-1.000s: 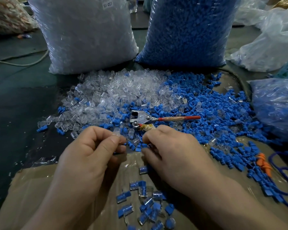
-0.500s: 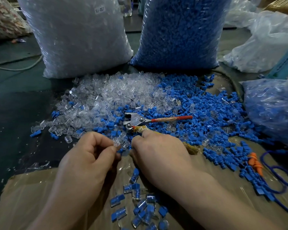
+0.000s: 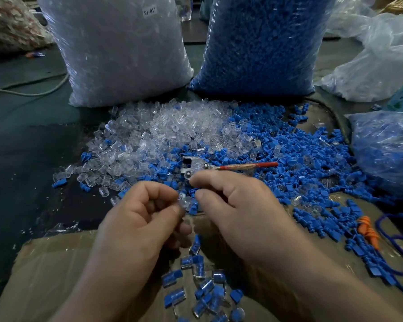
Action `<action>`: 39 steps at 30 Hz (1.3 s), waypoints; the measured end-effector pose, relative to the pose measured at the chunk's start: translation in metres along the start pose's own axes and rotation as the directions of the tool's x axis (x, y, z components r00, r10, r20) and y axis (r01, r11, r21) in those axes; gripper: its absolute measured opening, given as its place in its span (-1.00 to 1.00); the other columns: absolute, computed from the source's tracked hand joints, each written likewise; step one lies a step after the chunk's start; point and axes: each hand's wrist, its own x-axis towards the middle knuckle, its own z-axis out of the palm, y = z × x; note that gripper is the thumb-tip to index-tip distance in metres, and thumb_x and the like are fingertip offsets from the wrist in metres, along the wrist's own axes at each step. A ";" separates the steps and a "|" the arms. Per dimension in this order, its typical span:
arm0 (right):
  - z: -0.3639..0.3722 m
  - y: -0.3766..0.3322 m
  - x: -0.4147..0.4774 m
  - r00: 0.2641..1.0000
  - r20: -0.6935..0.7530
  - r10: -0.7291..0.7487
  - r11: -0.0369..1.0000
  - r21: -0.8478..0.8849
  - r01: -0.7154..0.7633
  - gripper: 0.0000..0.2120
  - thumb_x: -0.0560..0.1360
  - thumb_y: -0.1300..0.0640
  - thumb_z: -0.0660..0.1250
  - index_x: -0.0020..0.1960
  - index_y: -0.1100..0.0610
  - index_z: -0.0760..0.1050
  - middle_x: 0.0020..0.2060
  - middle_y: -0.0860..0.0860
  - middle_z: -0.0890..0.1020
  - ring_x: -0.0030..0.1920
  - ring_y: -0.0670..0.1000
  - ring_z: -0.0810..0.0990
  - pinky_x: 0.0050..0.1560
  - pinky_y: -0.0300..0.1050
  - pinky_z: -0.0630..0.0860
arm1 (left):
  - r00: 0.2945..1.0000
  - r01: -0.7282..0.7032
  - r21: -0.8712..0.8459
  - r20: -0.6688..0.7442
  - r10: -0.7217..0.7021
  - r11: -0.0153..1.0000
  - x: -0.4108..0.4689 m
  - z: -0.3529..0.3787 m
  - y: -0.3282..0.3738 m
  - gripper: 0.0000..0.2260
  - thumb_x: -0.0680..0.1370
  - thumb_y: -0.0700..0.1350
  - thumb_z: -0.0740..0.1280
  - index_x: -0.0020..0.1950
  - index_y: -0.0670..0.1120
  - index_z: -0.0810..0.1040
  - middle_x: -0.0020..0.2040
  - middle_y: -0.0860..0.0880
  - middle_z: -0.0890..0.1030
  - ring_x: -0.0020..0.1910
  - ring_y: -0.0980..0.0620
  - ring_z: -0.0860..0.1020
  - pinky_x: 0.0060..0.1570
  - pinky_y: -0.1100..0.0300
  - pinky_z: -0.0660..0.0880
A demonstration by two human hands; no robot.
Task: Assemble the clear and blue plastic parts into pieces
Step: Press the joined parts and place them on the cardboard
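Clear parts (image 3: 149,140) lay heaped on the left of the pile. Near its front edge, the left hand (image 3: 144,217) pinched one clear part (image 3: 184,202) between thumb and forefinger. Below, finished pieces (image 3: 196,287) lay scattered on cardboard (image 3: 44,275). The right hand (image 3: 237,212) met the left with its fingers curled and its thumb and forefinger at the clear part. Whether they gripped a blue part could not be told. Pliers (image 3: 196,167) lay just beyond its fingertips, and blue parts (image 3: 300,163) spread out to the right. The join probably called for the left hand to hold the clear part steady, open end toward the right hand. The right hand would then line a blue part up straight and press it home, never skewed.
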 end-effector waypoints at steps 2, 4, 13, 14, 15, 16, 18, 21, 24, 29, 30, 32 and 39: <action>0.003 -0.001 -0.001 0.998 0.051 -0.036 0.999 -0.024 0.037 -0.86 0.57 -0.02 0.23 0.11 -0.18 0.48 -0.09 -0.28 0.58 -0.08 -0.30 0.52 -0.23 -0.32 0.50 | 0.999 -0.003 -0.031 0.034 0.004 1.000 -0.001 0.003 0.002 -0.87 0.33 -0.09 0.43 -0.16 0.10 0.63 -0.31 -0.16 0.67 -0.42 -0.01 0.64 -0.43 0.26 0.53; 0.005 -0.001 -0.001 0.993 0.106 -0.053 0.997 -0.055 0.059 -0.86 0.57 -0.03 0.23 0.09 -0.19 0.49 -0.12 -0.33 0.58 -0.10 -0.31 0.53 -0.30 -0.33 0.43 | 0.999 -0.026 -0.033 0.045 0.028 0.999 -0.001 0.003 0.003 -0.85 0.37 -0.17 0.45 -0.17 0.09 0.64 -0.32 -0.15 0.67 -0.42 0.02 0.64 -0.45 0.29 0.52; 0.006 0.007 -0.003 0.997 -0.080 0.010 0.989 0.150 0.003 -0.76 0.50 -0.01 0.41 0.09 -0.27 0.46 -0.12 -0.27 0.65 -0.16 -0.20 0.65 -0.12 -0.14 0.63 | 0.997 -0.076 -0.001 -0.016 0.076 0.997 0.002 0.000 -0.002 -0.70 0.51 -0.32 0.40 -0.14 0.12 0.63 -0.34 -0.10 0.64 -0.39 -0.06 0.64 -0.44 0.24 0.53; 0.006 0.006 -0.004 0.997 -0.080 0.001 0.989 0.145 0.010 -0.77 0.50 -0.01 0.42 0.08 -0.26 0.47 -0.13 -0.26 0.65 -0.16 -0.20 0.65 -0.11 -0.13 0.63 | 0.998 -0.067 0.001 -0.011 0.067 0.998 0.003 0.000 -0.002 -0.70 0.50 -0.31 0.41 -0.14 0.13 0.63 -0.34 -0.09 0.64 -0.40 -0.07 0.64 -0.44 0.24 0.52; 0.006 0.006 -0.004 0.997 -0.075 -0.015 0.992 0.127 0.024 -0.79 0.50 -0.01 0.41 0.08 -0.24 0.49 -0.15 -0.25 0.65 -0.18 -0.19 0.65 -0.13 -0.12 0.63 | 0.998 -0.059 0.003 -0.007 0.059 0.998 0.003 0.000 -0.003 -0.70 0.50 -0.30 0.42 -0.13 0.14 0.63 -0.35 -0.09 0.64 -0.40 -0.08 0.64 -0.44 0.24 0.52; 0.006 0.005 -0.004 0.997 -0.073 -0.037 0.994 0.102 0.044 -0.81 0.50 0.00 0.41 0.06 -0.22 0.51 -0.17 -0.24 0.65 -0.19 -0.17 0.65 -0.15 -0.10 0.63 | 0.999 -0.054 0.008 -0.003 0.054 0.999 0.003 0.000 -0.003 -0.71 0.50 -0.29 0.42 -0.12 0.15 0.63 -0.35 -0.09 0.65 -0.41 -0.07 0.64 -0.44 0.24 0.52; 0.006 0.005 -0.005 0.992 -0.087 -0.092 0.994 0.052 0.097 -0.85 0.52 0.03 0.39 0.04 -0.17 0.52 -0.18 -0.22 0.64 -0.18 -0.16 0.64 -0.17 -0.09 0.62 | 0.999 -0.053 0.031 0.007 0.052 0.998 0.002 -0.001 -0.003 -0.74 0.51 -0.26 0.43 -0.10 0.14 0.63 -0.35 -0.12 0.65 -0.42 -0.06 0.63 -0.43 0.25 0.53; 0.006 0.005 -0.005 0.981 -0.117 -0.156 0.987 0.017 0.159 -0.90 0.55 0.06 0.34 0.04 -0.12 0.52 -0.17 -0.20 0.63 -0.12 -0.15 0.62 -0.14 -0.08 0.60 | 1.000 -0.030 0.057 0.005 0.029 0.998 0.003 -0.002 -0.005 -0.79 0.50 -0.21 0.44 -0.08 0.14 0.64 -0.33 -0.13 0.66 -0.40 -0.07 0.64 -0.39 0.23 0.55; 0.006 0.002 -0.004 0.964 -0.080 -0.252 0.968 -0.042 0.249 -0.91 0.56 0.04 0.29 0.00 -0.05 0.57 -0.07 -0.19 0.60 0.02 -0.16 0.58 0.01 -0.16 0.55 | 1.000 -0.014 0.050 0.009 0.014 0.999 0.003 -0.003 -0.006 -0.90 0.46 -0.07 0.45 -0.08 0.12 0.64 -0.30 -0.13 0.67 -0.37 -0.10 0.65 -0.36 0.17 0.55; 0.008 0.004 -0.004 0.950 -0.052 -0.307 0.948 -0.102 0.300 -0.88 0.55 0.06 0.33 0.06 -0.03 0.59 -0.05 -0.19 0.51 -0.01 -0.14 0.54 -0.06 -0.23 0.52 | 0.996 -0.007 -0.014 0.091 0.009 1.000 0.001 -0.004 -0.002 -0.87 0.38 -0.01 0.43 -0.08 0.08 0.66 -0.29 -0.12 0.67 -0.38 -0.01 0.64 -0.37 0.24 0.55; 0.008 0.005 -0.004 0.951 -0.045 -0.307 0.947 -0.114 0.301 -0.87 0.56 0.08 0.32 0.08 -0.02 0.59 -0.05 -0.18 0.51 -0.02 -0.13 0.55 -0.08 -0.21 0.53 | 0.995 -0.013 -0.013 0.100 0.014 1.000 0.001 -0.003 -0.001 -0.90 0.42 -0.06 0.44 -0.08 0.07 0.66 -0.30 -0.13 0.67 -0.38 0.00 0.64 -0.37 0.25 0.54; 0.009 0.005 -0.004 0.947 -0.025 -0.320 0.938 -0.149 0.314 -0.84 0.57 0.13 0.27 0.10 0.03 0.59 -0.05 -0.13 0.53 -0.05 -0.10 0.55 -0.11 -0.12 0.55 | 0.995 -0.016 -0.014 0.098 0.018 1.000 0.001 -0.003 -0.002 -0.86 0.49 -0.19 0.42 -0.08 0.06 0.67 -0.30 -0.14 0.66 -0.38 -0.01 0.62 -0.38 0.24 0.53; 0.007 0.002 -0.007 0.915 -0.036 -0.401 0.891 -0.246 0.381 -0.82 0.56 0.14 0.29 0.10 0.08 0.62 -0.08 -0.07 0.57 -0.06 -0.03 0.54 -0.16 -0.03 0.55 | 0.985 0.109 -0.223 0.155 -0.075 0.969 0.002 -0.005 0.006 -0.82 0.27 -0.12 0.44 -0.15 -0.07 0.68 -0.32 -0.15 0.63 -0.42 -0.01 0.56 -0.47 0.25 0.49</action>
